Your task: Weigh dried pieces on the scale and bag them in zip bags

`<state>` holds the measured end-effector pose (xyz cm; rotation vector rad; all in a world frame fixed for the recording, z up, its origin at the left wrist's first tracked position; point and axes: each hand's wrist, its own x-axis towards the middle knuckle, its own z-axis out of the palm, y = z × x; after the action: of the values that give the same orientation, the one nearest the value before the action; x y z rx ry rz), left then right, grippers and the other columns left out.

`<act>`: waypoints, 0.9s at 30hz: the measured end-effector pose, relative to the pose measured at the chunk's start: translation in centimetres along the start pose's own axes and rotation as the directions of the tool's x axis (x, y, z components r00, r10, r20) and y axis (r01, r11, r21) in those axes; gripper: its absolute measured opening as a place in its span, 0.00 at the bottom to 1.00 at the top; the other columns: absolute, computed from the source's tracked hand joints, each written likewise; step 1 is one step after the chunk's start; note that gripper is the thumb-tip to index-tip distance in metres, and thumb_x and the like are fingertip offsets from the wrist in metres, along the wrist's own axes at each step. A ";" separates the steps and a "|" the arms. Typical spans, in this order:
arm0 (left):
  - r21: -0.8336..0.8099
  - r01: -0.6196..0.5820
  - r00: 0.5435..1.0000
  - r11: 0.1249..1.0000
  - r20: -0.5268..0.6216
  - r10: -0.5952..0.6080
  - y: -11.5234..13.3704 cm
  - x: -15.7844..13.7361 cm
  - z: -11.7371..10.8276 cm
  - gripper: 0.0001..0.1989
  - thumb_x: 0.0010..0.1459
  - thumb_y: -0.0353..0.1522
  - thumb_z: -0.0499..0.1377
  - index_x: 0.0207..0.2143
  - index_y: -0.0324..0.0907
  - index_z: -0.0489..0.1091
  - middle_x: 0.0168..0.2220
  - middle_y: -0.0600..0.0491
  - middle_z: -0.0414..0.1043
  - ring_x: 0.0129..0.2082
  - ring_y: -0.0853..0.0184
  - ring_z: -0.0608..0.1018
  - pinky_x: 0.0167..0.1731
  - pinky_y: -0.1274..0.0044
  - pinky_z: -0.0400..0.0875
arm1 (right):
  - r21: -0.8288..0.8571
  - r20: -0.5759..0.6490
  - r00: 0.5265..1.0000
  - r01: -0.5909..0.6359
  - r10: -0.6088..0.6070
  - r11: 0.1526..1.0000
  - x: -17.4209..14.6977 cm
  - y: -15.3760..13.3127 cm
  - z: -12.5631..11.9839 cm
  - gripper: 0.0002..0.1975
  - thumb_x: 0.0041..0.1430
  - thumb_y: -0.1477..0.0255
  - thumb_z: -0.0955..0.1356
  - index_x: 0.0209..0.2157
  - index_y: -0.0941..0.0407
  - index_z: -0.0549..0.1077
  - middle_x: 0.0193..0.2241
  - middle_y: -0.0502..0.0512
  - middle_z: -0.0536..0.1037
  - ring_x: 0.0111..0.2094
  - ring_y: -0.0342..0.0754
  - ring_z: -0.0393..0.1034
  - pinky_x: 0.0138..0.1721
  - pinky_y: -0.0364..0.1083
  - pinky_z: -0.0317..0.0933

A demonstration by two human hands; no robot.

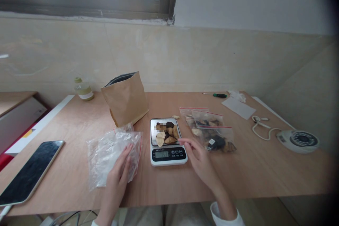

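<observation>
A white digital kitchen scale (168, 161) stands mid-table, its display lit. On its metal pan (153, 137) lies a heap of dried slices (171, 135), brown, black and cream; part of the heap is blurred out. My right hand (198, 160) is at the pan's right edge, index finger stretched out and thumb apart. Whether the fingertip touches a slice or just the rim, I cannot tell. My left hand (120, 173) rests flat with fingers extended on a stack of clear zip bags (102, 155) left of the scale.
Behind the bags stands an open brown paper pouch (127, 99). Filled zip bags (215, 134) of dried slices lie right of the scale. A phone (31, 171) is at far left, a bottle (84, 90) at back left. Screwdriver (219, 95), paper (239, 107) and white corded device (299, 141) are rightward.
</observation>
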<state>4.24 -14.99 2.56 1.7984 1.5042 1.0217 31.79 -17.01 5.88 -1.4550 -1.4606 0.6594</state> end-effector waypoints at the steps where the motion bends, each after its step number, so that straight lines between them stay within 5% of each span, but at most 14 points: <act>1: -0.031 0.027 0.996 0.999 -0.084 -0.029 0.9 -0.2 0.2 0.23 0.65 0.42 0.49 0.59 0.46 0.65 0.61 0.51 0.65 0.64 0.63 0.63 0.64 0.66 0.54 | 0.026 0.051 0.998 -0.040 0.038 0.999 -0.6 -1.0 0.8 0.15 0.68 0.62 0.59 0.44 0.51 0.73 0.41 0.54 0.77 0.42 0.49 0.71 0.41 0.46 0.64; 5: -0.134 -0.017 0.989 0.991 -0.146 -0.003 4.4 -0.9 1.1 0.22 0.66 0.41 0.47 0.60 0.48 0.64 0.62 0.54 0.63 0.64 0.64 0.62 0.64 0.67 0.55 | 0.081 0.231 0.967 -0.128 0.106 0.989 -1.6 -4.8 5.0 0.15 0.65 0.58 0.61 0.44 0.52 0.71 0.36 0.53 0.77 0.32 0.47 0.70 0.33 0.43 0.62; 9: -0.216 -0.045 0.980 0.975 -0.201 0.001 6.9 -1.2 1.9 0.21 0.65 0.42 0.48 0.54 0.47 0.70 0.58 0.52 0.69 0.60 0.63 0.68 0.61 0.69 0.61 | 0.171 0.232 0.966 -0.157 0.115 0.973 -1.0 -6.0 8.0 0.16 0.65 0.58 0.61 0.36 0.55 0.70 0.30 0.52 0.75 0.29 0.46 0.69 0.31 0.43 0.59; 13: -0.307 0.043 0.805 0.951 -0.553 -0.215 8.4 -0.3 1.9 0.21 0.66 0.43 0.47 0.48 0.44 0.73 0.51 0.50 0.75 0.53 0.63 0.74 0.57 0.70 0.66 | 0.283 0.266 0.944 -0.272 0.197 0.920 -0.7 -4.9 7.5 0.20 0.67 0.56 0.58 0.28 0.55 0.66 0.21 0.47 0.68 0.24 0.43 0.64 0.27 0.42 0.56; 16: -0.418 0.044 0.739 0.907 -0.597 -0.311 8.9 0.7 1.9 0.22 0.64 0.45 0.50 0.48 0.40 0.73 0.48 0.47 0.76 0.51 0.61 0.76 0.55 0.67 0.67 | 0.256 0.423 0.902 -0.208 0.084 0.944 -0.7 -4.0 5.5 0.21 0.67 0.55 0.58 0.30 0.56 0.69 0.26 0.49 0.72 0.29 0.44 0.67 0.31 0.42 0.59; 18: -0.508 0.021 0.745 0.861 -0.567 -0.352 8.9 1.4 1.9 0.23 0.63 0.45 0.51 0.50 0.40 0.72 0.47 0.45 0.77 0.50 0.60 0.77 0.56 0.66 0.67 | 0.201 0.354 0.935 -0.115 0.037 0.973 -0.4 -3.3 4.0 0.19 0.67 0.56 0.58 0.38 0.54 0.71 0.36 0.52 0.74 0.36 0.45 0.69 0.38 0.43 0.62; 20: -0.597 -0.014 0.759 0.802 -0.529 -0.380 8.7 2.0 1.9 0.23 0.62 0.45 0.53 0.51 0.40 0.71 0.47 0.44 0.77 0.51 0.59 0.77 0.56 0.64 0.66 | 0.094 0.134 0.991 -0.032 0.019 0.995 0.4 -2.4 2.8 0.16 0.67 0.58 0.59 0.44 0.53 0.69 0.42 0.55 0.73 0.44 0.48 0.68 0.44 0.46 0.63; 22: -0.664 -0.034 0.769 0.747 -0.495 -0.405 8.4 2.4 1.8 0.23 0.61 0.45 0.54 0.51 0.40 0.71 0.49 0.44 0.75 0.52 0.58 0.76 0.55 0.63 0.67 | -0.056 -0.030 0.999 0.042 -0.043 0.998 1.3 -1.2 2.2 0.13 0.66 0.61 0.61 0.45 0.52 0.69 0.45 0.58 0.70 0.49 0.52 0.65 0.50 0.51 0.61; 27: -0.693 0.011 0.782 0.721 -0.443 -0.438 7.7 2.6 1.7 0.24 0.61 0.46 0.54 0.54 0.42 0.69 0.55 0.42 0.71 0.54 0.56 0.74 0.52 0.63 0.71 | -0.349 -0.017 0.986 0.151 -0.167 0.925 2.8 1.2 2.3 0.11 0.61 0.67 0.66 0.46 0.50 0.70 0.49 0.59 0.67 0.54 0.56 0.63 0.55 0.58 0.58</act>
<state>10.03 -13.93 8.41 0.7721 1.3705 1.8015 30.72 -13.59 4.56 -1.5818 -1.6993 0.2723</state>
